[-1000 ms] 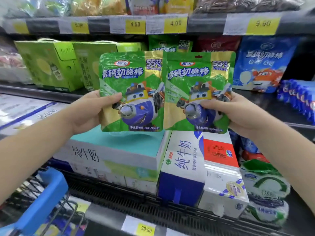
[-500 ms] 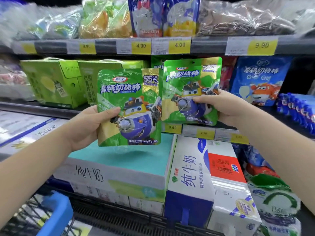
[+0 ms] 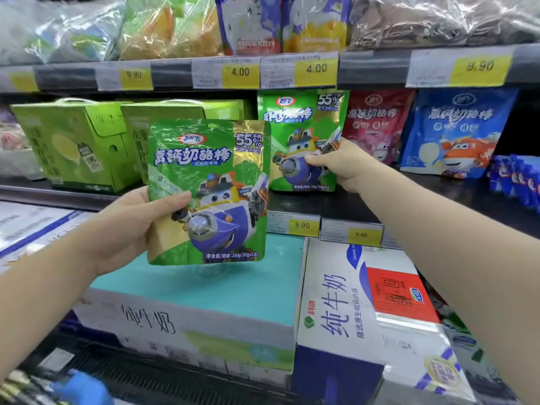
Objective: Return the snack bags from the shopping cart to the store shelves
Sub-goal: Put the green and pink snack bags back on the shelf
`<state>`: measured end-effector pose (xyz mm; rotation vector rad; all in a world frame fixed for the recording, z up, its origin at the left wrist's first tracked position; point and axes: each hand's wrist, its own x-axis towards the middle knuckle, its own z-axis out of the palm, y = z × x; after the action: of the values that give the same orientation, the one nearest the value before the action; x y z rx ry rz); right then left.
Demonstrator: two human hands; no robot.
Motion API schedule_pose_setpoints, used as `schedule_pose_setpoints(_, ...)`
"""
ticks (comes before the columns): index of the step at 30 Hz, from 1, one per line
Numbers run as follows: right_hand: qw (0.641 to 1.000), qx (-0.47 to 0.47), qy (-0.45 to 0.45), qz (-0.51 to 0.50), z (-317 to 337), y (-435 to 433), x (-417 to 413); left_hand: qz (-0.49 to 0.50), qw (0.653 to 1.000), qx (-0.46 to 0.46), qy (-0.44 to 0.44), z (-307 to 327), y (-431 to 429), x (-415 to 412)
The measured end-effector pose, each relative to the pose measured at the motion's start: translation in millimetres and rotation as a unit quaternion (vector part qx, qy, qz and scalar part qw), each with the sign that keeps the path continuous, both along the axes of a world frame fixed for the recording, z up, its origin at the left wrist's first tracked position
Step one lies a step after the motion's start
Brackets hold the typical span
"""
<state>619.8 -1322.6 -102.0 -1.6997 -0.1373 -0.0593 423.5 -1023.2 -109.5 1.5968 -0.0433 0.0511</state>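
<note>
Right hand (image 3: 340,165) is closed in a pinch on the lower right edge of a green snack bag (image 3: 301,141), thumb on the printed face, the other fingers out of sight behind it. The bag stands upright on the middle shelf (image 3: 295,201), face outward, in the gap between the green cartons (image 3: 73,144) and a red bag (image 3: 377,124) of the same line. Its base appears to rest on the shelf, though contact cannot be confirmed. Judged purpose of the low grip: to steady the bag while it is seated in its row above the 9.90 price tag (image 3: 302,225). Left hand (image 3: 131,226) grips a second green bag (image 3: 207,191) by its lower left side, thumb across the front, fingers behind. That bag is held upright in front of the shelf edge, clear of the teal-topped milk case (image 3: 193,287) below, evidently kept ready as the next item for the same slot. A blue cart handle (image 3: 81,387) shows at bottom left; cart contents not visible.
</note>
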Motion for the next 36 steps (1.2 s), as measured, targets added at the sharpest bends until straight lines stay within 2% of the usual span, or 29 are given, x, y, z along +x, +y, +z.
schedule_pose_setpoints(7,0.999,-0.033,-0.011,0.015,-10,15,20,0.001,1.0,0.006,-0.001,5,8,0)
schedule_pose_setpoints(11,0.998,-0.047,-0.039,-0.013,-29,12,57,0.002,1.0,0.004,-0.007,7,8,0)
schedule_pose_setpoints(15,0.993,-0.058,-0.068,-0.071,-22,26,28,-0.01,1.0,0.017,-0.004,8,4,5)
schedule_pose_setpoints(22,0.991,-0.056,-0.112,-0.055,-31,22,16,-0.025,0.999,0.02,-0.003,5,-3,14)
schedule_pose_setpoints(29,0.989,-0.088,-0.091,-0.081,-31,6,9,-0.054,0.998,0.01,-0.011,11,-27,31)
schedule_pose_setpoints(32,0.993,-0.065,-0.07,-0.076,-30,-10,3,-0.055,0.998,0.013,-0.012,17,-38,43)
schedule_pose_setpoints(36,0.989,-0.051,-0.092,-0.1,-16,-22,-17,-0.063,0.998,0.015,-0.003,17,-51,60)
